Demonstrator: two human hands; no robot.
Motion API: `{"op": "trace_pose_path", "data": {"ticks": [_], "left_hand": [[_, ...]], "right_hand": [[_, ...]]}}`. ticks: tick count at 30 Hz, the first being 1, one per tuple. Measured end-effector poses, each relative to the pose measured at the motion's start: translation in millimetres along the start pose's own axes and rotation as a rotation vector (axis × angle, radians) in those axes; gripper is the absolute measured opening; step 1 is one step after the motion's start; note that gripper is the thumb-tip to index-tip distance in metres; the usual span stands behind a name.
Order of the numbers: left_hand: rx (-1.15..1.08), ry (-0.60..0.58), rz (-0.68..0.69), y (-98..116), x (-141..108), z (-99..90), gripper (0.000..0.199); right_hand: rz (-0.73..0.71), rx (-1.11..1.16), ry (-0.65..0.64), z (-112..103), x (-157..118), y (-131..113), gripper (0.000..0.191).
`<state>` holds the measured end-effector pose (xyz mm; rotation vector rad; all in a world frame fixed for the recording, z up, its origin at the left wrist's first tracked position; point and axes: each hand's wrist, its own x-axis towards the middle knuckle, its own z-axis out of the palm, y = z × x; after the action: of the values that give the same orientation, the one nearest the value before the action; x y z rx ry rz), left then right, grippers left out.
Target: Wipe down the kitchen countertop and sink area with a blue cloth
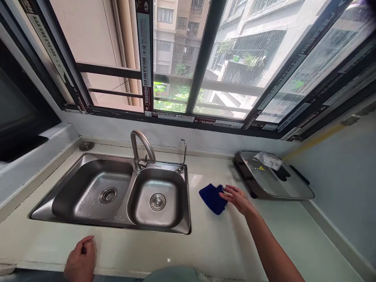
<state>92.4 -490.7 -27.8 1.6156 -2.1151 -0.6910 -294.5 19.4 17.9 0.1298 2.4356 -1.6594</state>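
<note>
Right hand at centre right, open, fingers spread and slightly arched, the fingertips at the right edge of a dark blue cloth. Touching it, no visible grip. Cloth lies bunched on the pale stone countertop, just right of the sink. Left hand at bottom left, over the front edge of the counter, fingers loosely curled. Cannot tell whether it holds anything

Double-bowl stainless steel sink set in the counter at centre left, larger bowl on the left, water droplets on its floor, a drain strainer in the middle of it. Gooseneck faucet stands on the rear deck between the bowls, a slim curved spout beside it at the rear right corner. Farther right, a rectangular glass lid with a metal rim lies on a dark base, a yellow warning sticker on it and a silver scouring pad on its upper edge. Dark-framed window across the top of the frame
</note>
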Motion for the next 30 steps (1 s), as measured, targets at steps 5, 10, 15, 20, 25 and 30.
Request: {"op": "trace_pose_path", "data": {"ticks": [5, 10, 15, 20, 25, 30], "left_hand": [[0.019, 0.001, -0.009, 2.0, -1.7, -1.4, 0.037], [0.037, -0.025, -0.012, 2.6, 1.8, -0.9, 0.037], [0.036, -0.025, -0.002, -3.2, 6.1, 3.3, 0.033], [0.059, 0.002, 0.043, -5.4, 3.3, 5.1, 0.035], [0.077, 0.006, 0.051, -2.5, 2.6, 3.3, 0.034], [0.069, -0.065, -0.016, 2.9, 5.4, -1.6, 0.03]], "right_hand": [[-0.203, -0.314, 0.081, 45.1, 4.4, 4.1, 0.056], [-0.271, -0.691, 0.085, 93.6, -9.7, 21.2, 0.054], [-0.263, -0.915, 0.099, 105.0, -39.7, 33.3, 0.057], [-0.555, -1.145, 0.025, 102.0, -113.4, 69.1, 0.063], [-0.757, -1.132, -0.045, 97.9, -155.3, 88.7, 0.075], [-0.687, -1.132, -0.005, 112.8, -112.1, 69.1, 0.068]]}}
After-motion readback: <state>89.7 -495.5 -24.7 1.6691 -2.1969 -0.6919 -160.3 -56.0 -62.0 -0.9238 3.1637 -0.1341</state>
